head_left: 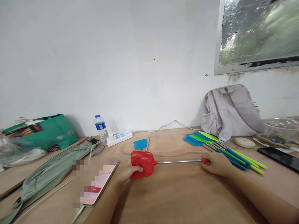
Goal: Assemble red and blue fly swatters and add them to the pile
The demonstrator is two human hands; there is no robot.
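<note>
A red fly swatter (149,162) lies across the middle of the wooden surface (177,193), just below centre frame. The left hand (127,174) pinches the lower edge of its mesh head, while the right hand (217,164) grips the red handle end of its metal rod. Right of that, blue and green swatters (224,147) lie fanned. A phone (99,185) rests at lower left.

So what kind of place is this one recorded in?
Probably an informal workroom, not a factory: a plywood table against a bare white wall, a backpack, a power strip and a stack of fly swatters.
</note>
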